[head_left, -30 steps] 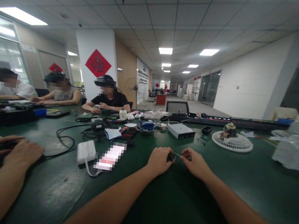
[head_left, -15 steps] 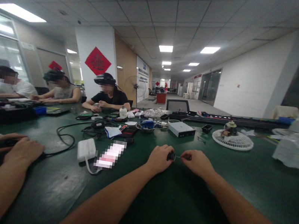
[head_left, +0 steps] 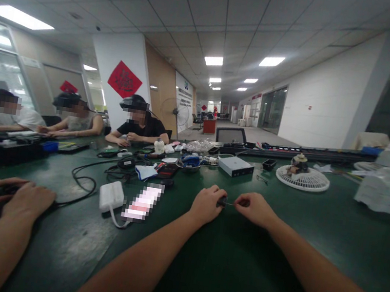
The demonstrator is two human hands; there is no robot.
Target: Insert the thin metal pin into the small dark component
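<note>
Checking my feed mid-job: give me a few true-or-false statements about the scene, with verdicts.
1. The left hand holds a small dark-handled tool. True.
2. The right hand lies flat, away from the tool. False: its fingers pinch the tool's thin metal shaft.
3. A white power adapter lies left of the hands. True.
4. A silver box sits on top of the white round fan guard. False: they stand apart, the box to the left.
</note>
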